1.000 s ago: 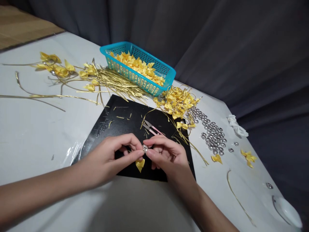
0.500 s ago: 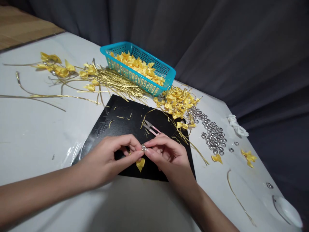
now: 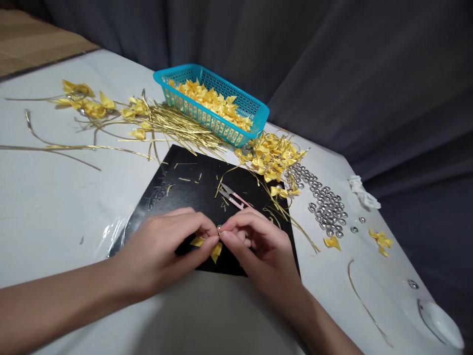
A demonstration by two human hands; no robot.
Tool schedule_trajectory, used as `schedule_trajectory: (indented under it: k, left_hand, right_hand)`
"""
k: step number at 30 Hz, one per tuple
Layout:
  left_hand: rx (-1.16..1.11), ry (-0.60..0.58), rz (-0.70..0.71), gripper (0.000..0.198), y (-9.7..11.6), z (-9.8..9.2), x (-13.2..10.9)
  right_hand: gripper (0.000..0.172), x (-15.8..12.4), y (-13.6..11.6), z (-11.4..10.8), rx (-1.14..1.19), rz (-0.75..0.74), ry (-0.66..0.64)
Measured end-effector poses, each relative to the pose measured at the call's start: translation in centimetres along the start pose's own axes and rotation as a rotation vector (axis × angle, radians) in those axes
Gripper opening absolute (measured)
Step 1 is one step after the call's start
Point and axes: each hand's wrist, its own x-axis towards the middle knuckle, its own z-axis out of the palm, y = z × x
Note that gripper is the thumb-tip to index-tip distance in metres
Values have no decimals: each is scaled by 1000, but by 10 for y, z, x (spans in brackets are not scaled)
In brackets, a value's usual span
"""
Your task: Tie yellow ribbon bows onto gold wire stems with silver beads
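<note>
Over the black board (image 3: 192, 197), my left hand (image 3: 173, 241) and my right hand (image 3: 258, 241) meet fingertip to fingertip. Both pinch a small silver bead (image 3: 219, 229), mostly covered by the fingers. A yellow ribbon bow (image 3: 216, 252) shows just below the fingertips, partly hidden by my left hand; how it joins the bead I cannot tell. Pink-handled thread snips (image 3: 233, 197) lie on the board just beyond my right hand, among short gold cord clippings.
A turquoise basket (image 3: 214, 111) of yellow bows stands at the back. Gold cords (image 3: 185, 128) lie before it. To its right are a pile of corded bows (image 3: 273, 153) and many silver beads (image 3: 328, 212). A white object (image 3: 439, 323) sits at the right edge.
The fingertips have closed in around the silver bead, so less of it shows. More of the yellow bow is visible below my left hand. Everything on the table stays put.
</note>
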Motion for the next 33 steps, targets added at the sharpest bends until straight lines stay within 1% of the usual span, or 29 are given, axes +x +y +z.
schedule_trajectory:
  k: [3, 5, 7, 10, 12, 14, 18, 20, 22, 25, 27, 29, 31, 33]
  left_hand:
    - [-17, 60, -47, 6, 0, 1, -1]
    - [-38, 92, -46, 14, -1, 2, -1]
    - [-59, 107, 16, 16, -2, 3, -1]
    - [-53, 119, 138, 10, -4, 3, 1]
    - [-34, 116, 175, 9, -5, 2, 1]
    - [-31, 99, 175, 12, -4, 0, 2]
    - [-54, 32, 152, 16, -3, -3, 3]
    - [-60, 34, 139, 16, -3, -3, 2]
    - [-77, 50, 142, 15, -3, -3, 1]
    - [-103, 57, 194, 15, -4, -2, 1]
    - [-96, 48, 234, 15, -5, -2, 2]
    - [-70, 31, 242, 14, -6, -2, 4]
    - [-35, 17, 219, 12, -7, -3, 5]
    - [-7, 5, 180, 12, -8, -3, 6]
  right_hand:
    - [9, -1, 1, -1, -24, -43, 29]
    - [9, -1, 2, -1, -41, -59, 39]
    - [8, -2, 3, -1, -64, -83, 26]
    - [8, -3, 3, 0, -103, -125, 1]
    - [8, -4, 2, 0, -115, -148, 7]
    - [8, -4, 1, -1, -102, -150, 25]
    - [5, -4, -1, 0, -2, -83, 31]
    - [3, -3, 0, 1, 32, -65, 8]
    - [4, -2, 2, 2, 29, -88, -2]
    - [7, -2, 3, 2, 10, -131, 5]
    - [9, -4, 2, 1, 32, -125, 8]
    - [12, -5, -2, -3, 65, -108, 65]
    - [11, -5, -7, -10, 79, -114, 198]
    - [7, -3, -12, -21, 74, -161, 353]
